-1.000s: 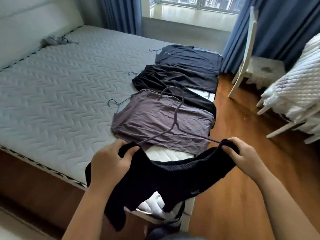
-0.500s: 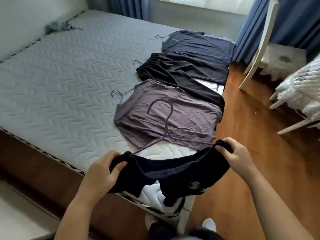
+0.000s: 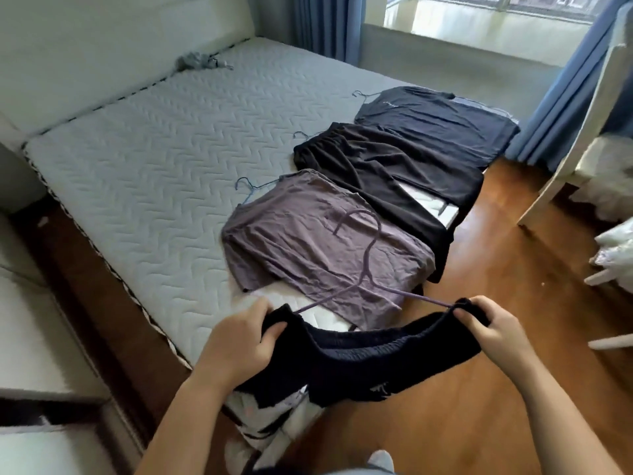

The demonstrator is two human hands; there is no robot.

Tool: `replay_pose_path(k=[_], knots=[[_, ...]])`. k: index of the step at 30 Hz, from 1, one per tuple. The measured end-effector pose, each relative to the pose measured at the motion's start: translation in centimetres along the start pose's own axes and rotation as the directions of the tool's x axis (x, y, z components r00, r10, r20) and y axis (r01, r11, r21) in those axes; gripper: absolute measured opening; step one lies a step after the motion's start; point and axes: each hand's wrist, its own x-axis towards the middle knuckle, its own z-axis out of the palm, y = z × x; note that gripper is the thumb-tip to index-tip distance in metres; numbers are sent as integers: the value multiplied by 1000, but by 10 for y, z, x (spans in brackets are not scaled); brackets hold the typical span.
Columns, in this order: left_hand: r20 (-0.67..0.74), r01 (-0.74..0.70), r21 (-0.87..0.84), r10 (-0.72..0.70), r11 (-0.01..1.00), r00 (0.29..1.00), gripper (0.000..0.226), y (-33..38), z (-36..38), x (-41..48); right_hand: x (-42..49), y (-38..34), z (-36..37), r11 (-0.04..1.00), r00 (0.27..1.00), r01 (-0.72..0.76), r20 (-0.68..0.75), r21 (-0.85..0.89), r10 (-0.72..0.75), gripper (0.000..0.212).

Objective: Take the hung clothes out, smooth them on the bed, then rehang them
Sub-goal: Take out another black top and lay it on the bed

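A black garment hangs stretched between my hands over the bed's near corner. My left hand grips its left shoulder and my right hand grips its right shoulder. A purple hanger runs into the garment at both ends, its hook lying over a mauve top. Beyond that lie black trousers and a dark navy shirt, each flat on the grey quilted bed with a wire hanger hook showing at its left.
A small grey crumpled cloth lies near the headboard. A white chair and white bedding stand on the wooden floor at right. Blue curtains flank the window. A white ledge runs along the left.
The view has swung left and a little up. Both hands keep hold of the black garment, and the hanger hook still lies over the mauve top.
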Motion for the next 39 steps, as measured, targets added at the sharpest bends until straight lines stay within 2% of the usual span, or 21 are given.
replay_pose_path(k=[5, 7, 10, 15, 22, 26, 29, 30, 33, 36, 39], knots=[[166, 32, -57, -22, 998, 986, 35, 70, 44, 12, -6, 58, -66, 993, 993, -119, 10, 20, 119, 8], [224, 67, -110, -41, 992, 974, 37, 86, 56, 9, -3, 70, -82, 991, 991, -133, 14, 19, 133, 9], [265, 114, -186, -62, 976, 962, 27, 97, 70, 4, 6, 78, -98, 992, 992, -122, 7, 1, 122, 7], [254, 213, -200, -159, 957, 954, 24, 88, 73, 2, 28, 69, -90, 997, 994, -76, 83, -28, 78, 9], [155, 461, -148, -440, 875, 885, 7, 23, 62, -6, 82, 21, -20, 991, 963, 38, 270, -125, -3, 11], [100, 606, -210, -600, 767, 794, 23, -29, 60, -12, 119, -17, 37, 958, 907, 157, 419, -239, -44, 25], [101, 712, -312, -724, 629, 683, 5, -71, 67, -11, 148, -46, 82, 931, 855, 210, 518, -300, -26, 24], [118, 743, -340, -757, 577, 642, 6, -83, 70, -9, 157, -55, 96, 920, 834, 223, 552, -323, -8, 23], [174, 808, -362, -817, 466, 549, 6, -122, 80, -1, 189, -78, 139, 880, 740, 272, 670, -390, 68, 23], [187, 854, -330, -859, 402, 477, 25, -155, 88, 11, 222, -93, 178, 819, 630, 378, 768, -432, 114, 22], [200, 877, -334, -884, 345, 423, 30, -177, 94, 22, 248, -100, 211, 766, 570, 449, 808, -460, 151, 31]])
